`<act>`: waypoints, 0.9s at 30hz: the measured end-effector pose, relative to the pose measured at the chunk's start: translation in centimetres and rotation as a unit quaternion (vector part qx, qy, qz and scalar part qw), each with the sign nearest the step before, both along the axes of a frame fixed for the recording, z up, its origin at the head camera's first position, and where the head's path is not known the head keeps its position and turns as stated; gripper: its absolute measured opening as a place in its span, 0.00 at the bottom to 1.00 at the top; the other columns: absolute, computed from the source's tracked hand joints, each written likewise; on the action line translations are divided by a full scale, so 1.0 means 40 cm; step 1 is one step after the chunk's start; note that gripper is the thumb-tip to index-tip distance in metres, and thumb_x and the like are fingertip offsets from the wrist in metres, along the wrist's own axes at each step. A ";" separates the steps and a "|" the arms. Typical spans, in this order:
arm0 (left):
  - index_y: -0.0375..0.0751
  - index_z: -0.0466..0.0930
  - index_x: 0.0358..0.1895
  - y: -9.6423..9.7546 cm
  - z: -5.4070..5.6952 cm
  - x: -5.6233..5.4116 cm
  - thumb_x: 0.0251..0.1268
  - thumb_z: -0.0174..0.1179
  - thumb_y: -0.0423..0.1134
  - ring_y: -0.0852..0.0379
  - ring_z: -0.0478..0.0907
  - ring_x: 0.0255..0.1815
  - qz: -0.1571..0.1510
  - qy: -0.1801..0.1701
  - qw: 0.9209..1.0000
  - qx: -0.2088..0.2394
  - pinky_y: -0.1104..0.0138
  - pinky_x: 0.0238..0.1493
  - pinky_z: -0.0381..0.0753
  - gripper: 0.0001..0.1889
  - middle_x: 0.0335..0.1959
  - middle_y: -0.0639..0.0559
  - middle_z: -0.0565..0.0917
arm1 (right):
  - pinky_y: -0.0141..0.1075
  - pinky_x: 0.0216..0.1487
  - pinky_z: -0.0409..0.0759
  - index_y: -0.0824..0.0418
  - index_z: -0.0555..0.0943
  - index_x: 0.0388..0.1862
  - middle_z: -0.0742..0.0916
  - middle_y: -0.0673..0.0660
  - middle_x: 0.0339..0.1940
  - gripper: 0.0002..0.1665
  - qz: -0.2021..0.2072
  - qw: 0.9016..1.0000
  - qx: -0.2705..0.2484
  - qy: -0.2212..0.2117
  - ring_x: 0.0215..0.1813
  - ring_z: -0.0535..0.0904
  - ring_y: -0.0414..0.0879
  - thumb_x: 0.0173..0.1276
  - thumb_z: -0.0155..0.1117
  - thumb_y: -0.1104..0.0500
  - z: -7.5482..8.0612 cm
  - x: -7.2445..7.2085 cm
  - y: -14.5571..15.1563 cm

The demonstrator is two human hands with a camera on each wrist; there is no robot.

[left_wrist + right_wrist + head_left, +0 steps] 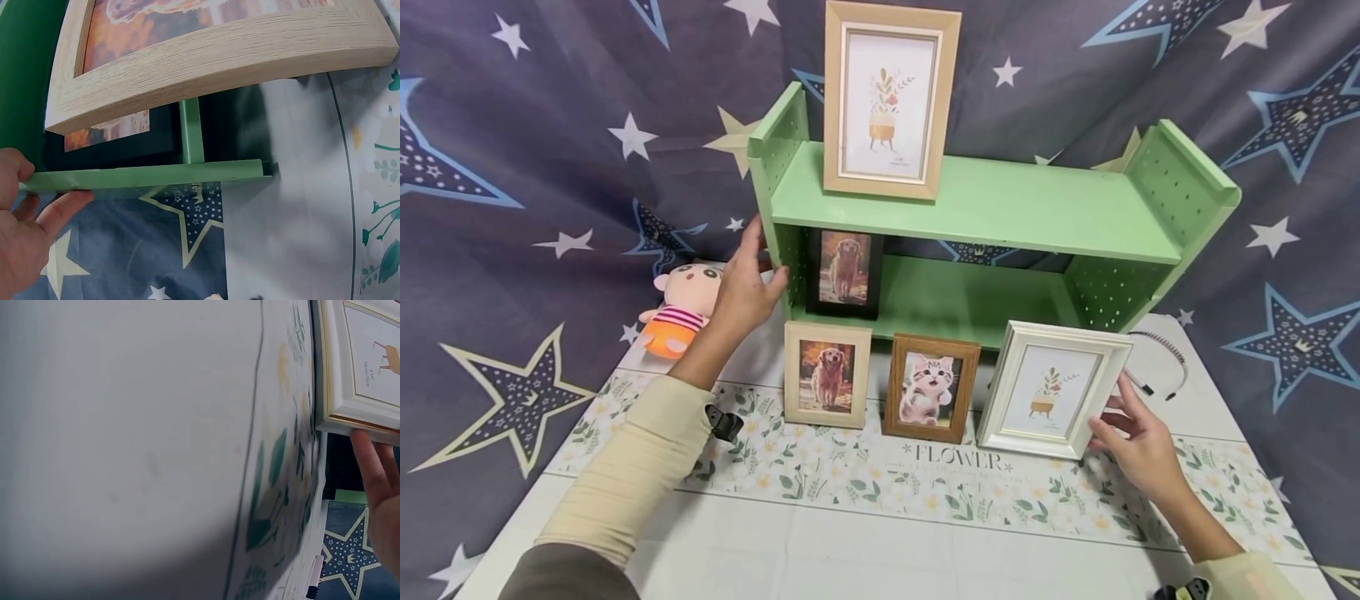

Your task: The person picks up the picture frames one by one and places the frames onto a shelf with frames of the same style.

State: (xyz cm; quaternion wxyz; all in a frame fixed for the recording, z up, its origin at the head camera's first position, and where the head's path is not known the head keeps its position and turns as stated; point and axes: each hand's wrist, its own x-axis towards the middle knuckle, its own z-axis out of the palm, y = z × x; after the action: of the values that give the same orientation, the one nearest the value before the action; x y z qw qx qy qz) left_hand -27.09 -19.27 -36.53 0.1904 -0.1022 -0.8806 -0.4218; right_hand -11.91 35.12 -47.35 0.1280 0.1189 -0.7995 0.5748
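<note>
My left hand (750, 287) grips the left side panel of a green two-tier shelf (1000, 212). In the left wrist view the panel's edge (144, 177) lies between thumb and fingers. My right hand (1138, 442) holds a white picture frame (1000, 417) by its right edge, with fingers partly hidden behind it. That frame leans back in front of the shelf. To its left stand a brown frame (891, 425) with a kitten picture and a light wood frame (792, 375) with a dog picture. A black frame (874, 283) stands on the lower shelf, a tan frame (835, 108) on the upper.
A plush doll (681, 308) sits left of the shelf, close to my left forearm. A dark headband (1180, 362) lies to the right. Beneath everything is a white table (850, 550) with a floral strip, and a star-patterned cloth (587, 75) hangs behind.
</note>
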 end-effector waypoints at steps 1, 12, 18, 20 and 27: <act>0.53 0.46 0.83 -0.001 0.000 0.001 0.68 0.57 0.31 0.32 0.82 0.59 0.001 -0.001 1.000 -0.001 0.45 0.60 0.85 0.44 0.64 0.31 0.76 | 0.33 0.31 0.89 0.61 0.52 0.83 0.85 0.37 0.50 0.52 0.002 1.000 -0.002 0.002 0.46 0.85 0.28 0.65 0.61 0.81 0.000 0.000 0.000; 0.53 0.45 0.84 -0.003 0.000 -0.001 0.69 0.57 0.31 0.31 0.81 0.59 -0.006 0.000 1.000 -0.008 0.43 0.59 0.85 0.44 0.65 0.31 0.75 | 0.33 0.30 0.89 0.64 0.53 0.82 0.85 0.36 0.50 0.51 -0.001 1.000 -0.003 0.010 0.47 0.85 0.28 0.64 0.61 0.82 0.002 -0.002 -0.002; 0.52 0.45 0.84 -0.001 0.003 -0.001 0.68 0.58 0.30 0.30 0.81 0.58 -0.007 0.001 1.000 -0.003 0.43 0.59 0.84 0.44 0.64 0.30 0.75 | 0.36 0.29 0.89 0.62 0.54 0.83 0.87 0.39 0.50 0.50 0.012 1.000 -0.024 0.004 0.47 0.87 0.30 0.65 0.60 0.82 0.016 -0.012 0.000; 0.52 0.45 0.84 -0.001 0.002 -0.002 0.68 0.58 0.29 0.30 0.81 0.58 -0.008 0.001 1.000 -0.002 0.43 0.59 0.85 0.45 0.64 0.30 0.75 | 0.36 0.28 0.89 0.62 0.54 0.83 0.87 0.40 0.50 0.50 0.014 0.999 -0.031 0.006 0.47 0.87 0.30 0.65 0.60 0.82 0.021 -0.013 0.002; 0.53 0.44 0.84 0.001 0.000 -0.002 0.68 0.57 0.29 0.30 0.81 0.59 -0.010 -0.006 1.000 0.002 0.44 0.60 0.84 0.45 0.64 0.30 0.75 | 0.33 0.30 0.89 0.63 0.52 0.82 0.87 0.39 0.51 0.51 0.008 0.998 -0.054 0.012 0.47 0.87 0.29 0.65 0.59 0.83 0.045 -0.011 0.010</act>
State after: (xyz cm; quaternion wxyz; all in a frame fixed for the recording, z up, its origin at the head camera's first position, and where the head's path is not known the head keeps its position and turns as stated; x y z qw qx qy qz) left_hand -27.15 -19.24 -36.52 0.1815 -0.1083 -0.8798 -0.4257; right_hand -12.35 35.51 -45.56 0.1391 0.1245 -0.7650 0.6164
